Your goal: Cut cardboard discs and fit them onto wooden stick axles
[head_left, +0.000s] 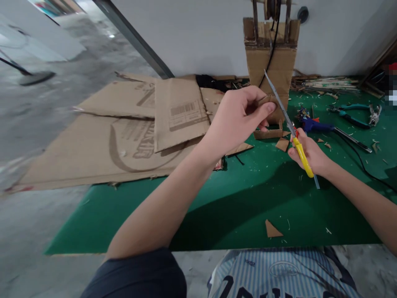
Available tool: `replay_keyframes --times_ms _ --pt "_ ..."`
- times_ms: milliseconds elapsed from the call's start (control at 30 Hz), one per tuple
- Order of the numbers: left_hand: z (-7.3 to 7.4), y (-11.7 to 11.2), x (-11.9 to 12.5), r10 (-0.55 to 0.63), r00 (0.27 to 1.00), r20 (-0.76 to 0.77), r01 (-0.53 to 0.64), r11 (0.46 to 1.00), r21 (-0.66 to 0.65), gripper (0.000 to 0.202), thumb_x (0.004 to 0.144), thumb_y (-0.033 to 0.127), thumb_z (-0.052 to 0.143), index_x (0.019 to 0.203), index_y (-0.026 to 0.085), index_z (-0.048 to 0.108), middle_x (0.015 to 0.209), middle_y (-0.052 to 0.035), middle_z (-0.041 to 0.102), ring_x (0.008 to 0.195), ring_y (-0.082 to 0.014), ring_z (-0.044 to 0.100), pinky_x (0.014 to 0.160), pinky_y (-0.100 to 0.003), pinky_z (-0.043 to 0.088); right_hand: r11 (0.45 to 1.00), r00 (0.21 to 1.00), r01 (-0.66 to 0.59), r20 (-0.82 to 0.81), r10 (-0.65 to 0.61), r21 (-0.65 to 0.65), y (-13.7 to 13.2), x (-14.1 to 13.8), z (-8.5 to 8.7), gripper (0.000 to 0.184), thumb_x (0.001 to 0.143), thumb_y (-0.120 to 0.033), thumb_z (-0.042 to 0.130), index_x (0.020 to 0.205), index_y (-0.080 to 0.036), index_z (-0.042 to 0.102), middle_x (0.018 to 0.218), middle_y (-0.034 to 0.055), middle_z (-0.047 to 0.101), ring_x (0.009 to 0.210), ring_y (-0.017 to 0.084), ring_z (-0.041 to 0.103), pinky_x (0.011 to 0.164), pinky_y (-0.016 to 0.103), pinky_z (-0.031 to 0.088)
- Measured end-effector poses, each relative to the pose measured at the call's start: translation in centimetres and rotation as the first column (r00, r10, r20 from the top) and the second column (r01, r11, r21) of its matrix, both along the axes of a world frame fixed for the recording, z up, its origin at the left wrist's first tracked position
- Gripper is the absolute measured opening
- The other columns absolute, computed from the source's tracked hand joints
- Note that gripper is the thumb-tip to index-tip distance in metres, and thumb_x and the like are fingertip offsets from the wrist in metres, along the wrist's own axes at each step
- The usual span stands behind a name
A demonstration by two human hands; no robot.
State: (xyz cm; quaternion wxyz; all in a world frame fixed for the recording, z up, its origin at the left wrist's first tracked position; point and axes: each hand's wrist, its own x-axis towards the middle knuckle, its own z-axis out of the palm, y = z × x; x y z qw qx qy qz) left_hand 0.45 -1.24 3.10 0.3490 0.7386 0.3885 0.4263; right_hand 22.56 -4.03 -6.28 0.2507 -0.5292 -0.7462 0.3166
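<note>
My left hand [237, 114] is closed, pinching a small piece of cardboard [264, 99] between thumb and fingers. In my right hand [312, 152] is a pair of scissors [301, 156] with yellow handles. Their long blades point up and away, close beside the cardboard piece; whether they touch it I cannot tell. A thin bluish strip [316, 182] shows below the handle. Behind my hands stands a tall cardboard structure [269, 62] with a spool [272, 9] and a black cord at its top. A small cardboard frame [268, 134] lies near its foot.
Large cardboard sheets [77, 149] cover the left of the green table [124, 215] and overhang its edge. On the right lie a blue glue gun [316, 125], teal-handled pliers [353, 118] and a black cable. Cardboard scraps [273, 229] are scattered about. Thin sticks [331, 84] lie along the wall.
</note>
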Motion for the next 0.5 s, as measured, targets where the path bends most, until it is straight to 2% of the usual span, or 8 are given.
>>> replay_keyframes --times_ms 167,300,500 --pt "0.17 -0.14 -0.08 0.011 1.000 -0.014 -0.011 1.000 -0.006 0.030 0.094 0.035 0.073 0.072 0.020 0.059 0.062 0.0011 0.060 0.057 -0.0125 0.066 0.055 -0.023 0.055 0.999 1.000 0.003 0.015 -0.004 0.044 0.08 0.01 -0.26 0.044 0.090 -0.067 0.051 0.089 -0.027 0.033 0.075 0.0005 0.053 0.059 0.015 0.044 0.059 0.035 0.032" --pt "0.24 0.05 -0.16 0.029 0.999 -0.030 -0.030 1.000 -0.003 0.031 0.093 0.033 0.074 0.071 0.019 0.058 0.059 0.0024 0.058 0.056 -0.0126 0.066 0.053 -0.022 0.055 0.994 0.999 -0.014 -0.029 0.017 0.105 0.22 0.16 -0.55 0.045 0.090 -0.069 0.051 0.086 -0.028 0.033 0.071 -0.0018 0.048 0.057 0.014 0.039 0.057 0.034 0.030" --pt "0.63 0.21 -0.59 0.036 0.995 -0.092 -0.035 0.999 0.015 0.027 0.093 0.031 0.073 0.074 0.019 0.060 0.059 0.0020 0.061 0.057 -0.0126 0.068 0.056 -0.022 0.058 0.999 1.000 -0.007 -0.018 0.008 0.032 0.40 0.17 -0.29 0.047 0.087 -0.066 0.059 0.084 -0.028 0.032 0.067 -0.0031 0.044 0.054 0.014 0.038 0.055 0.034 0.029"
